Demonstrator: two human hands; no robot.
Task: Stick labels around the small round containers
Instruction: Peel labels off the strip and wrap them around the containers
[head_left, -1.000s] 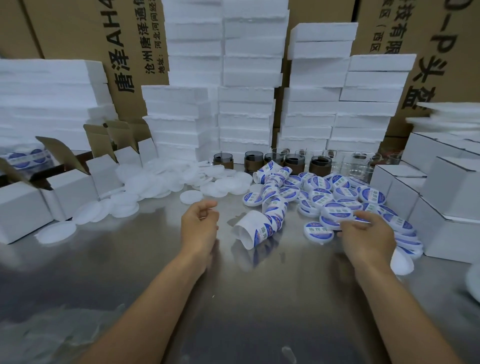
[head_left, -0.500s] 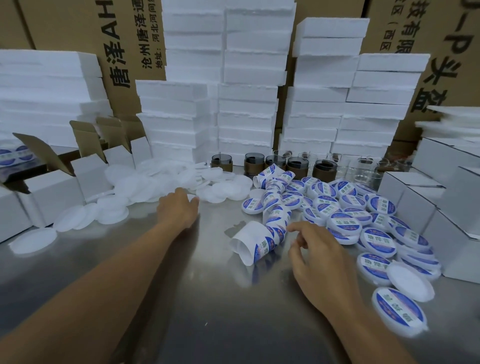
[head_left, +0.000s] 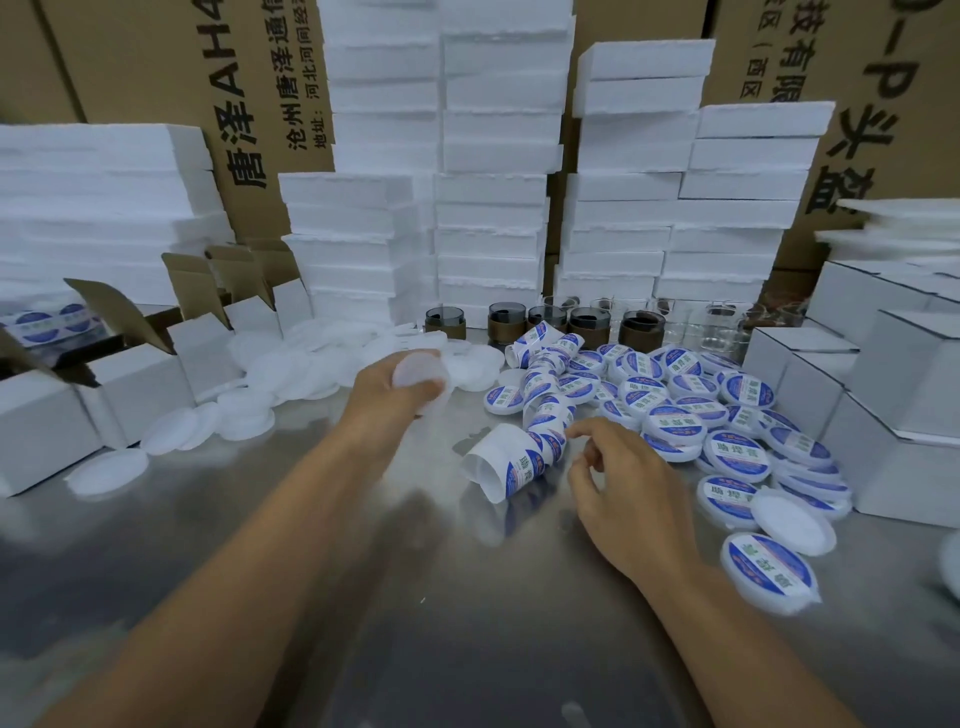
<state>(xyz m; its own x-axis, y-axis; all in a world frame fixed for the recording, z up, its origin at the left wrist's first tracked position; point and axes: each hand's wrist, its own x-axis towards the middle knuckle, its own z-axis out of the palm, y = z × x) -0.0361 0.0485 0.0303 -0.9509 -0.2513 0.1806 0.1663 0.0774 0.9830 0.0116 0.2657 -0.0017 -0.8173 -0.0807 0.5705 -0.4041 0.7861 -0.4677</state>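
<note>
Blank container (head_left: 420, 375) is lifted off the tabletop (head_left: 311, 545) around its middle, toward the far edge. The left hand (head_left: 392, 397) has its fingers curled round it; it's motion-blurred, so the exact grip is unclear. Right hand (head_left: 631, 493) hangs low just right of centre, fingers loosely curled and seemingly holding nothing, fingertips just beside the label strip (head_left: 511, 465).

The step in hand looks like fetching a blank and peeling the next label. To do it well, hold the blank by its rim so the face stays free. Peel one label cleanly from the loose end of the strip, set it square and press it flat from one side.

The strip lies curled, running from mid-tabletop back toward the far edge. It may roll or lift when tugged, so it probably needs steadying.

Labelled containers (head_left: 675, 423) are heaped toward the right edge, a few spilling to the near right. They crowd the right hand's side, so a sweep there could knock them. The heap of blank containers (head_left: 291, 376) is far left of centre.

Dark jars (head_left: 506, 322) and clear glasses (head_left: 727, 325) line the far edge. White boxes (head_left: 909, 400) stand along the right edge, with open ones at the left. Foam slabs (head_left: 493, 208) are stacked behind.
</note>
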